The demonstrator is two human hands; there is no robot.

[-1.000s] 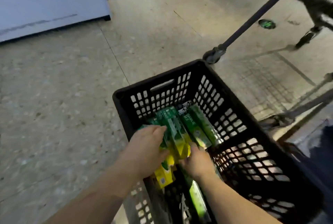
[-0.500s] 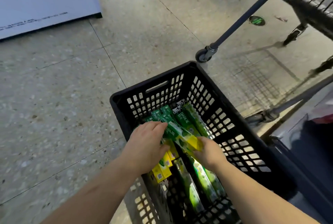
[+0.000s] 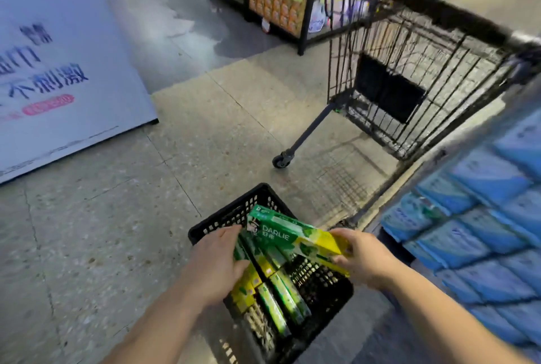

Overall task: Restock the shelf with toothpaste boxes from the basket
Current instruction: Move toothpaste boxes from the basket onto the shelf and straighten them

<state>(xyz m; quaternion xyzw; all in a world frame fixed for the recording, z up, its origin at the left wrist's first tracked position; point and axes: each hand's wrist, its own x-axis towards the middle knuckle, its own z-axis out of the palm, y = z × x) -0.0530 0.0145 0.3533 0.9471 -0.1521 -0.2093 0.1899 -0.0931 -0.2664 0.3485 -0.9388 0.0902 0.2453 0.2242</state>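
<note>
My right hand (image 3: 363, 258) and left hand (image 3: 216, 261) grip green-and-yellow cardboard toothpaste boxes (image 3: 292, 237) above the black slotted plastic basket (image 3: 234, 214), lower centre.

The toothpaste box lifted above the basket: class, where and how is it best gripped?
Grip the toothpaste box at its yellow end, coming from the right, as the right hand does. The box is long, narrow and tilted, so fingers wrap across its short width. The left hand steadies the green end.

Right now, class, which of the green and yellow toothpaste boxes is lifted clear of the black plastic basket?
The green and yellow DARLIE toothpaste box, gripped at its yellow end by the right hand; the other boxes lie inside the black plastic basket.
</note>
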